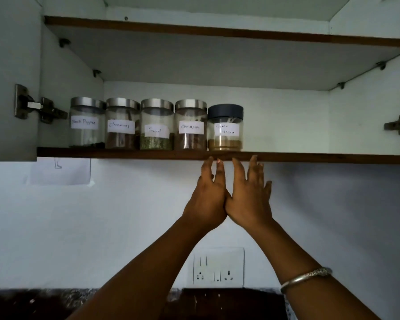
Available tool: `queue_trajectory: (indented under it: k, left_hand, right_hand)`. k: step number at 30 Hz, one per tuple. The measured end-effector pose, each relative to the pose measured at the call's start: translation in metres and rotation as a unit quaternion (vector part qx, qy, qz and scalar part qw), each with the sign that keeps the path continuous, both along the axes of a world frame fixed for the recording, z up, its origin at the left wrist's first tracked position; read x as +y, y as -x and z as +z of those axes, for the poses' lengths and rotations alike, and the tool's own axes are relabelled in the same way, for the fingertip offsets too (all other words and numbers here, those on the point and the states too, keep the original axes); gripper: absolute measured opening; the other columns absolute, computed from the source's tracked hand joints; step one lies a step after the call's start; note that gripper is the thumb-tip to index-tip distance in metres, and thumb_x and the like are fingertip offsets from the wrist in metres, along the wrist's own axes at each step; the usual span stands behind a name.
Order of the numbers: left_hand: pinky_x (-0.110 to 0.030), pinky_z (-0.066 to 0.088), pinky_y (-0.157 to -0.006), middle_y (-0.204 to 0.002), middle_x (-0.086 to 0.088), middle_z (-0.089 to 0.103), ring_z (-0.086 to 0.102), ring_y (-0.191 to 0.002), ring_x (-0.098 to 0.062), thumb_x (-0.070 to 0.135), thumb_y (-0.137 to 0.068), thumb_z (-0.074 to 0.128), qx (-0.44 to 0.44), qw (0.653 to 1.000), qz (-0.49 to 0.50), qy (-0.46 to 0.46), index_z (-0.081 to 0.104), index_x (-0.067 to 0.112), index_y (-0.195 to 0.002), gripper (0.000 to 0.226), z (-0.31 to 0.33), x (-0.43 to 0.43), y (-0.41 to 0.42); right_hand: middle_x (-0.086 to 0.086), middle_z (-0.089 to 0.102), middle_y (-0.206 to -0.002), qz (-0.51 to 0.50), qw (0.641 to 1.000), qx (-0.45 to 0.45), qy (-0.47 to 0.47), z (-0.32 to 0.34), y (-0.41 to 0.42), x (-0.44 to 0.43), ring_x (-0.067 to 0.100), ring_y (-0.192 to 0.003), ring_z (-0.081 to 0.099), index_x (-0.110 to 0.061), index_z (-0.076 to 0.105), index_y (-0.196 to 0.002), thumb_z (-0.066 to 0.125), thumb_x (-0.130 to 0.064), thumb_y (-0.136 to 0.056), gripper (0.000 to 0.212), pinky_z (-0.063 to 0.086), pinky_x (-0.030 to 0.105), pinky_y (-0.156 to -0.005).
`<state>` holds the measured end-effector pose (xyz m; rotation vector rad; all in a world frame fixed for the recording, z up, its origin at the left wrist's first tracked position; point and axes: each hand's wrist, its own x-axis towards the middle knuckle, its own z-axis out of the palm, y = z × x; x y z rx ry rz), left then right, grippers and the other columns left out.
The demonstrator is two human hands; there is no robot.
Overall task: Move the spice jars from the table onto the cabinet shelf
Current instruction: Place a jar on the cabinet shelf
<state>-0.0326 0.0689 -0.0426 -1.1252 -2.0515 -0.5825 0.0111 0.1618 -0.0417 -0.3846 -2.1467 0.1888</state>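
Both hands are up just under the cabinet shelf (310,158), left hand (208,199) and right hand (248,199) pressed together at the heels, fingers spread and holding nothing; fingertips reach the shelf's front edge right below the dark-lidded jar (225,128). That jar ends a tight row of five spice jars on the shelf; the four steel-lidded jars (139,124) sit to its left, all upright, labels facing out.

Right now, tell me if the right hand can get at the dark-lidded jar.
Probably yes. The right hand is open and empty just below the shelf edge, right under the dark-lidded jar. Nothing stands in front of the jar, and the shelf to its right is bare.
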Motion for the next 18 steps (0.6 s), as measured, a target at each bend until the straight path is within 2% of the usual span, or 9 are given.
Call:
queue_trajectory:
  k: [4,10,12,15,18]
  left_hand:
    - [-0.033,0.034,-0.11,-0.155,-0.013,-0.018,0.017,-0.143,-0.029,0.01,-0.084,0.063,-0.03,0.999,-0.014,0.041,-0.009,0.009,-0.148,0.096,-0.036,-0.017,-0.011]
    - [-0.035,0.035,-0.109,-0.155,-0.016,-0.016,0.018,-0.142,-0.033,0.003,-0.08,0.065,-0.106,0.989,-0.019,0.098,-0.007,0.008,-0.148,0.1,-0.107,-0.04,-0.04]
    - [-0.039,0.035,-0.109,-0.154,-0.018,-0.012,0.024,-0.139,-0.035,0.011,-0.077,0.071,-0.147,0.982,-0.029,0.119,-0.004,0.006,-0.148,0.103,-0.138,-0.049,-0.052]
    - [-0.046,0.028,-0.113,-0.153,-0.024,-0.003,0.013,-0.142,-0.04,0.025,-0.079,0.07,-0.187,0.969,-0.039,0.156,0.003,0.002,-0.148,0.099,-0.193,-0.062,-0.069]
    - [-0.047,0.026,-0.113,-0.152,-0.024,0.001,0.01,-0.14,-0.044,0.023,-0.081,0.065,-0.245,0.95,-0.028,0.19,0.006,0.003,-0.148,0.092,-0.248,-0.078,-0.081]
  right_hand:
    - [0.01,-0.013,-0.158,0.028,0.998,-0.048,0.011,-0.038,-0.013,-0.013,0.033,-0.145,-0.013,-0.029,0.004,-0.149,0.058,-0.034,-0.087,0.083,0.004,0.056,-0.114]
    - [0.007,0.001,-0.159,0.08,0.989,-0.111,0.054,-0.111,-0.046,-0.033,0.032,-0.146,-0.004,-0.026,0.014,-0.149,0.058,-0.027,-0.087,0.076,0.01,0.055,-0.115]
    - [0.009,0.007,-0.159,0.086,0.983,-0.14,0.081,-0.144,-0.059,-0.04,0.034,-0.146,0.002,-0.025,0.017,-0.148,0.056,-0.027,-0.087,0.073,0.015,0.056,-0.115]
    - [0.014,0.017,-0.156,0.097,0.972,-0.188,0.103,-0.2,-0.079,-0.051,0.038,-0.143,0.013,-0.019,0.023,-0.147,0.052,-0.028,-0.087,0.067,0.023,0.058,-0.111]
    - [0.017,0.023,-0.153,0.103,0.953,-0.261,0.116,-0.257,-0.097,-0.064,0.041,-0.14,0.019,-0.017,0.025,-0.146,0.052,-0.034,-0.089,0.065,0.026,0.06,-0.108]
